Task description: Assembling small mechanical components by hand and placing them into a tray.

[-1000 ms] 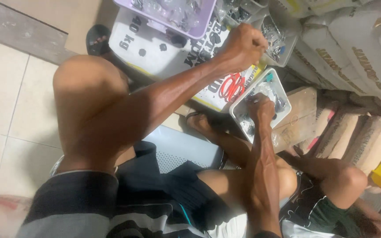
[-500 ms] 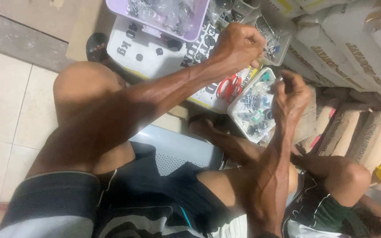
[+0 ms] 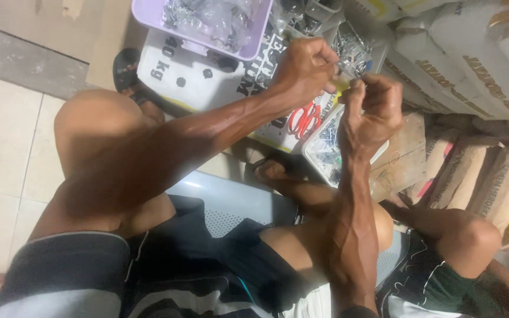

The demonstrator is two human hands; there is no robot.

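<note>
Both hands meet above a clear tray of screws: the right hand and left hand pinch a small shiny part between them. Red scissors lie beside; farther off, a lilac bin.

The left hand and right hand meet, fingers curled, pinching something small between them. Below lie red scissors and a clear tray of metal parts; a lilac tub sits beyond.
</note>
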